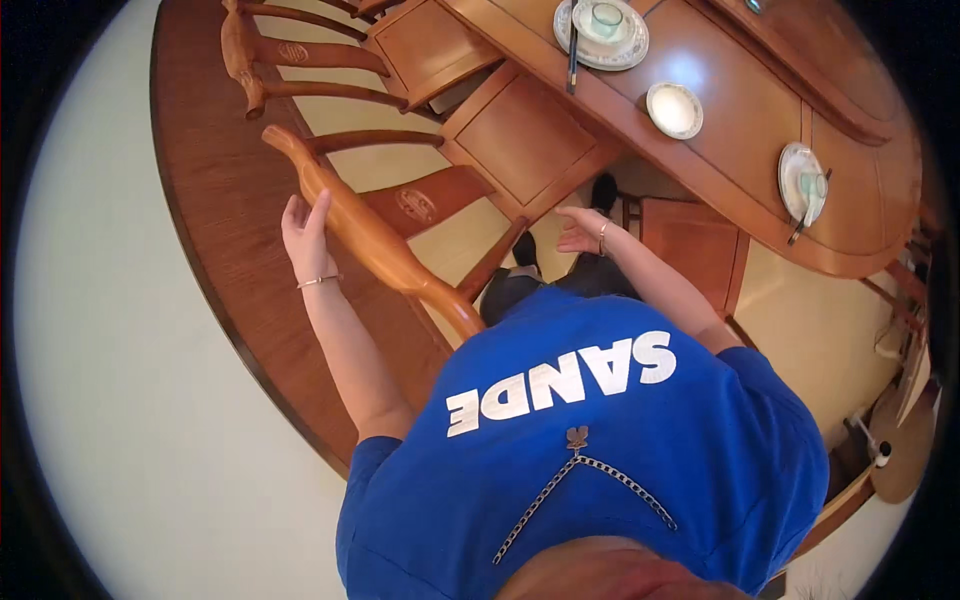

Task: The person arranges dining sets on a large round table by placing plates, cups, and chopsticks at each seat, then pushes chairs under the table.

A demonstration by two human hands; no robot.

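A wooden chair (370,240) with a curved top rail and a carved back slat stands in front of me, turned toward the table. My left hand (306,242) is raised beside that top rail, thumb apart from the fingers and nothing in it. Whether the thumb touches the wood I cannot tell. Over the front right corner of the chair's seat (535,135), my right hand (580,233) hangs empty with its fingers stretched out. Both wrists wear a thin bracelet.
The wooden dining table (590,115) holds stacked plates (630,50) with a glass, dark chopsticks (573,55), a small white bowl (675,110) and another place setting (802,180). A second chair (310,55) is beyond. A brown wooden panel (215,170) runs along the left.
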